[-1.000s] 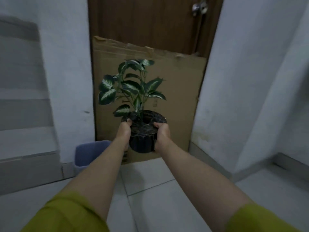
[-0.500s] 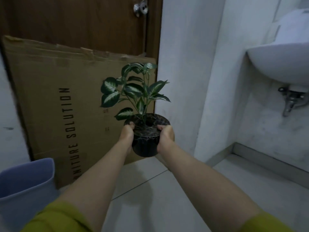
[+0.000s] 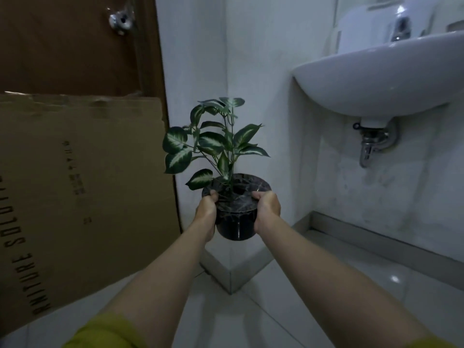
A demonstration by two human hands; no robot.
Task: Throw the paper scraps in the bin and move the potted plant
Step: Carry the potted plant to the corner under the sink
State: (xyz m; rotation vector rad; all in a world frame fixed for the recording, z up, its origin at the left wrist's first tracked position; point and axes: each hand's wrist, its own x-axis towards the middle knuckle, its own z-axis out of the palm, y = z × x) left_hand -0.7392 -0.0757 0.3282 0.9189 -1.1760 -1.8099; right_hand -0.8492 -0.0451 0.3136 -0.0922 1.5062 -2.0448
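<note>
I hold the potted plant (image 3: 236,212) out in front of me at chest height, above the tiled floor. It has a dark marbled pot and green leaves with pale centres. My left hand (image 3: 206,214) grips the pot's left side and my right hand (image 3: 267,209) grips its right side, thumbs over the rim. The plant stays upright. No bin and no paper scraps are in view.
A large cardboard sheet (image 3: 75,197) leans against a brown door (image 3: 70,41) on the left. A white wall corner (image 3: 227,259) juts out just beyond the pot. A wall-mounted sink (image 3: 381,81) with a chrome drain pipe (image 3: 371,144) hangs at the right.
The view has swung right with the plant still held in both hands. The blue bin has slipped out of sight at the left, and the sink has come further into view.
</note>
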